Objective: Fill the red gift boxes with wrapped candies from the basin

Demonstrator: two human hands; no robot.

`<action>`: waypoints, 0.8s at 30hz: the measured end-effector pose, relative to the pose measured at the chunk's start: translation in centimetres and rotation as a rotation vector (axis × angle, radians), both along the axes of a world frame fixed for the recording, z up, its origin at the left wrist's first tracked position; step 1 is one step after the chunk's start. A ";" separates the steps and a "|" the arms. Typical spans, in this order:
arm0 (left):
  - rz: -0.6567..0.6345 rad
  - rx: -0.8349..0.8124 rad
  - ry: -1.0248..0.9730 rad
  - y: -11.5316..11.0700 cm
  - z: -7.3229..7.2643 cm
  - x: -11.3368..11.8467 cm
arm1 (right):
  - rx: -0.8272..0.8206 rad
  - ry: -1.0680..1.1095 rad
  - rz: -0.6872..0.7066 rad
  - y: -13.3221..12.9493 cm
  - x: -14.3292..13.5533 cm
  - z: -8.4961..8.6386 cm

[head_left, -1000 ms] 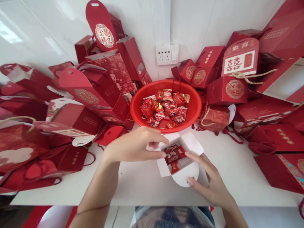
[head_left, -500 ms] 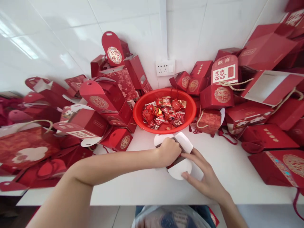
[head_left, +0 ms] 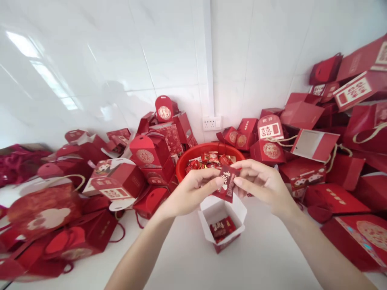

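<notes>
A dark red wrapped candy with pale lettering is pinched between both my hands in the middle of the view. My left hand grips its left side with thumb and fingers, and my right hand has its right edge. Just below them an open gift box with white inner walls stands upright on the table, its flaps spread. Inside lie dark red candy packets. Behind my hands, a red plastic basin holds several more wrapped candies, partly covered by my fingers.
Red gift boxes are heaped at the left and right, many with cord handles. The white table runs along a tiled wall with a power socket.
My left hand has come out of the box and both hands now hold a candy above it. The box stands more open to view. The camera has tilted up.
</notes>
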State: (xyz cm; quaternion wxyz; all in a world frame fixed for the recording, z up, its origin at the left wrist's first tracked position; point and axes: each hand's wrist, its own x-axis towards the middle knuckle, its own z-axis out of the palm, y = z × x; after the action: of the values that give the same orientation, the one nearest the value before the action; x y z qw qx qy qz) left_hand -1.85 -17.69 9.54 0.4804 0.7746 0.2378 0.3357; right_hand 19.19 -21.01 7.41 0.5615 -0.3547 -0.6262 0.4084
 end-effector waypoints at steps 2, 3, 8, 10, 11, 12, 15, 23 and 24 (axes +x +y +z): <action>0.011 -0.070 -0.170 -0.1 -0.9 0.3 | 0.037 0.052 -0.032 0.3 -0.6 0.4; 0.020 -0.094 -0.242 -0.1 -1.3 0.4 | 0.061 0.086 -0.053 0.5 -0.9 0.4; 0.243 -0.015 -0.495 0.2 -2.4 1.2 | 0.140 0.232 -0.099 1.4 -1.8 0.1; 0.303 0.045 -0.538 0.2 -2.5 1.4 | 0.147 0.266 -0.086 1.6 -2.0 0.0; 0.322 0.070 -0.547 0.3 -2.5 1.5 | 0.149 0.277 -0.079 1.7 -2.0 -0.1; 0.343 0.096 -0.550 0.3 -2.5 1.6 | 0.150 0.284 -0.076 1.8 -2.0 -0.3; 0.403 0.175 -0.532 0.5 -2.8 1.7 | 0.155 0.272 -0.074 2.1 -1.9 -0.8; 0.450 0.323 -0.476 1.5 -3.7 2.1 | 0.130 0.171 -0.109 3.3 -1.1 -1.9; 0.453 0.318 -0.479 1.7 -3.8 2.1 | 0.130 0.162 -0.112 3.4 -1.0 -2.0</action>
State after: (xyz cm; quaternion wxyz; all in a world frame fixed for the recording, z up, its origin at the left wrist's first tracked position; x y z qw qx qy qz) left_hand 0.29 -16.02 5.78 0.3097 0.6668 0.2290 0.6380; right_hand 18.15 -17.61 5.46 0.6541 -0.3179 -0.5829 0.3624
